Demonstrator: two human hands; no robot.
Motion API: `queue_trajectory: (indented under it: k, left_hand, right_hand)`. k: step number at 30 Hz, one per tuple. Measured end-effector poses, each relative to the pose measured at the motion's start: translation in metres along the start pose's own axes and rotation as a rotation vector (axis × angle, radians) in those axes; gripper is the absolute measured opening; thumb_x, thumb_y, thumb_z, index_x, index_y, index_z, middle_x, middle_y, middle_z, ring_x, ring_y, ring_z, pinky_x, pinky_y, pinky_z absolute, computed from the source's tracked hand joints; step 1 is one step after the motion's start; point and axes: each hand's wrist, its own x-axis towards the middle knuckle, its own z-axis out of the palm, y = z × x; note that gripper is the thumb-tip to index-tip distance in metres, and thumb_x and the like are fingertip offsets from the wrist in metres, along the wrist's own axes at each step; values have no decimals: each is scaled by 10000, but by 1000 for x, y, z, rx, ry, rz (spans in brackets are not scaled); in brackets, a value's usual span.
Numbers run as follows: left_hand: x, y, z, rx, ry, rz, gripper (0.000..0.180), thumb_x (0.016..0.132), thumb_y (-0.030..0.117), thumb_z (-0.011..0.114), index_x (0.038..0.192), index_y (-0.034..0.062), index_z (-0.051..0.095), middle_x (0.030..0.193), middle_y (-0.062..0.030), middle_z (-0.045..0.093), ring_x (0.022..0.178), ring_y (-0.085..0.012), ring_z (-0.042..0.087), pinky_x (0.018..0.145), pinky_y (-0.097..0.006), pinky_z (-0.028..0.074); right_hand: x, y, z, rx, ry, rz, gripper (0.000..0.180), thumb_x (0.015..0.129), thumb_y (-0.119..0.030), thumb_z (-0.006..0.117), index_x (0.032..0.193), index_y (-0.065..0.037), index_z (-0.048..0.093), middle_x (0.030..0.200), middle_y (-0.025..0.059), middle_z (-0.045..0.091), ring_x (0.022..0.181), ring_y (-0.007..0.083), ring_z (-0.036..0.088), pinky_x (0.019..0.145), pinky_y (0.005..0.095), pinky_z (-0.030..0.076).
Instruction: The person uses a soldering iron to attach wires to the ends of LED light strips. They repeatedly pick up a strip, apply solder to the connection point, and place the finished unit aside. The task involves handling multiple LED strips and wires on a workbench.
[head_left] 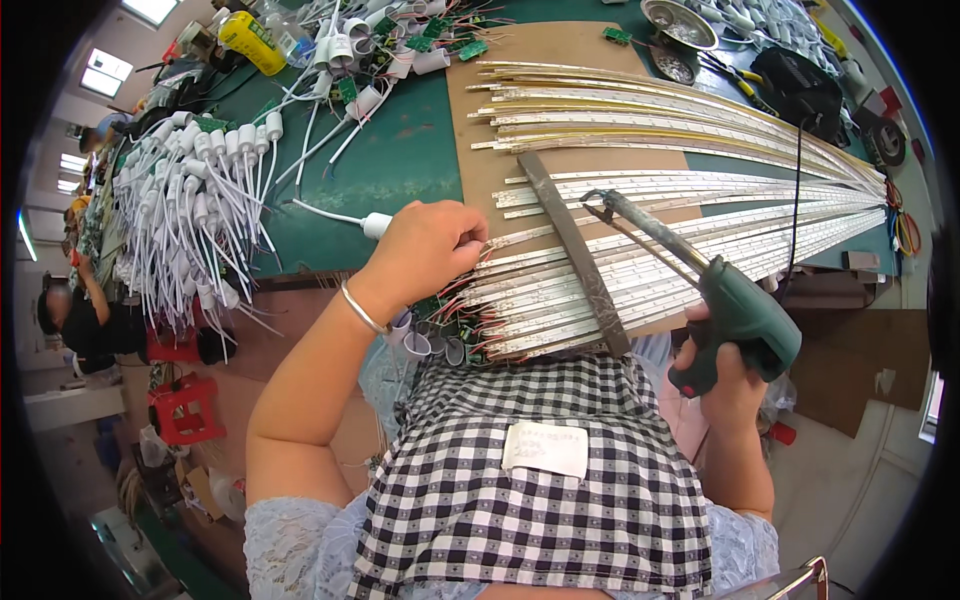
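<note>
My right hand (736,378) grips the handle of a dark green soldering gun (752,315). Its long tip and thin side tube reach left over the fanned white LED strips (700,232), above a dark flat bar (572,250) lying across them. At the strips' left ends, my left hand (428,250) is closed, thumb and fingers pressed together; what they pinch is hidden. A white cylindrical lamp cap (376,225) with a white cable shows beside its knuckles. Below that hand, red wires and green circuit boards (440,318) join several strip ends nearest me.
White cabled caps (200,190) are heaped at the left; more caps with boards (365,40) lie at the back. A yellow bottle (250,42) and metal bowl (680,24) stand behind. A black cord (797,200) hangs at the right. People work far left.
</note>
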Motion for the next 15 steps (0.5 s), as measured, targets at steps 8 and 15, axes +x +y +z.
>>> queue_trajectory:
  k: [8,15]
  left_hand:
    - [-10,10,-2,16,-52,26,74,765,121,671,794,53,666,708,-92,622,634,-257,609,646,-354,476]
    - [3,10,-19,93,-72,123,72,806,118,659,852,67,682,850,-94,628,826,-281,604,770,-403,464]
  right_hand:
    - [3,5,0,-8,5,10,489,906,-256,656,1273,36,518,1069,152,672,622,149,626,535,257,500]
    - [17,6,3,28,-7,25,465,921,-233,635,1276,40,511,1089,169,665,650,174,636,579,283,521]
